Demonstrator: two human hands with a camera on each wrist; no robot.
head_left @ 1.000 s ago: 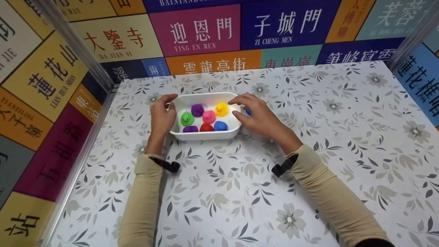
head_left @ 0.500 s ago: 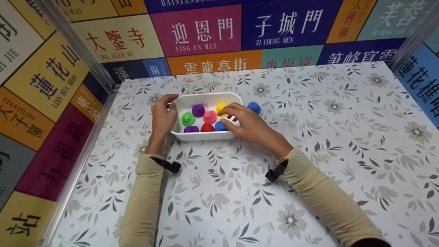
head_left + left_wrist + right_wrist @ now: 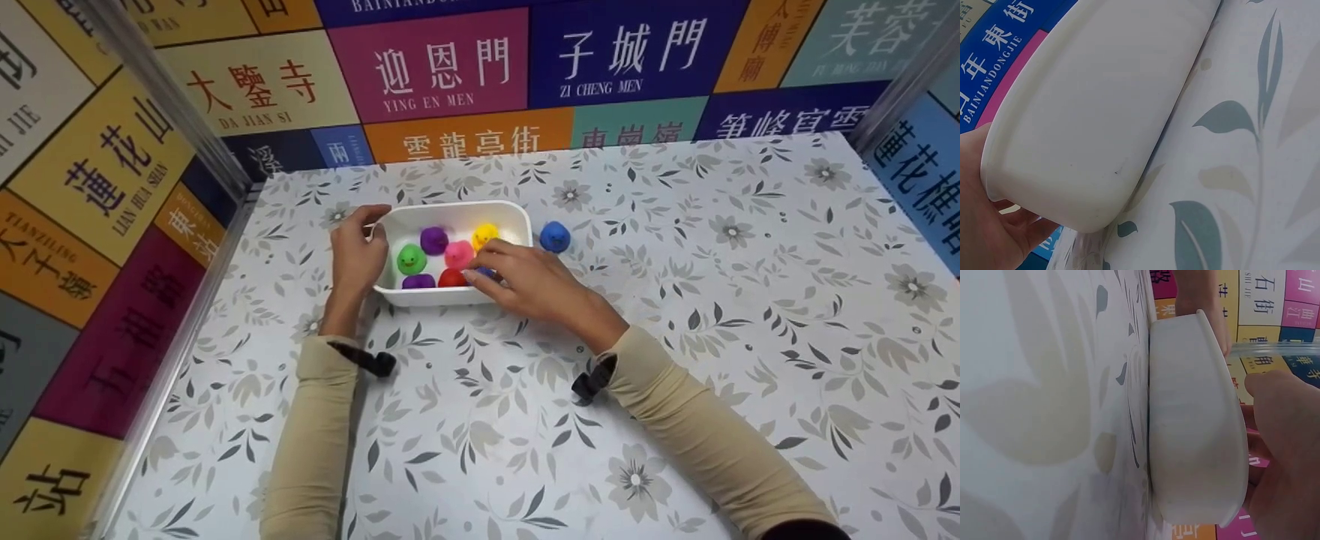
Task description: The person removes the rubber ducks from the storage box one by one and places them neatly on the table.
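Observation:
A white plastic tub (image 3: 517, 217) with rounded corners stands on the table, holding several small toy ducks. Inside are a green duck (image 3: 411, 259), a purple duck (image 3: 433, 241), a pink duck (image 3: 458, 256), a yellow duck (image 3: 485, 237), and a red duck (image 3: 451, 278). My left hand (image 3: 358, 251) grips the tub's left end at the rim. Over the front right rim reaches my right hand (image 3: 536, 281), thumb and fingers spread a little near the red duck. They partly cover a blue duck (image 3: 486, 271). The tub wall hides these fingertips in the right wrist view.
Another blue duck (image 3: 555, 236) sits on the table just right of the tub. A cloth with a leaf and flower pattern (image 3: 750, 300) covers the table. Upright panels with coloured signs (image 3: 442, 67) border its back and sides.
My right hand has moved left and toward the front from the tub's right end, over its inside. The blue duck outside is now uncovered. My left hand stays at the tub.

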